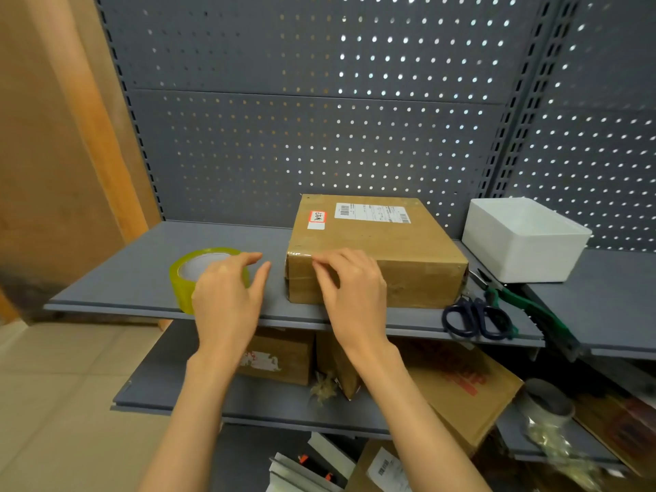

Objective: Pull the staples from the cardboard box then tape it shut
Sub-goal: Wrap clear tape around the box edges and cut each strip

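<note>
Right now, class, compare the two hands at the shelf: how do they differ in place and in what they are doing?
The left hand hovers in front of the tape roll, fingers spread and relaxed, holding nothing; the right hand rests on the box, fingertips pressing at its near top edge. The left hand is off the box; the right hand touches it. Both are bare and reach over the shelf.

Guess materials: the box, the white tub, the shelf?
Box: brown corrugated cardboard, matte, with glossy clear tape along its front edge and paper labels on top.
White tub: thick walls and a dull, soft white look suggest foam, possibly plastic.
Shelf: smooth grey painted sheet metal, judging by its thin folded lip.
</note>
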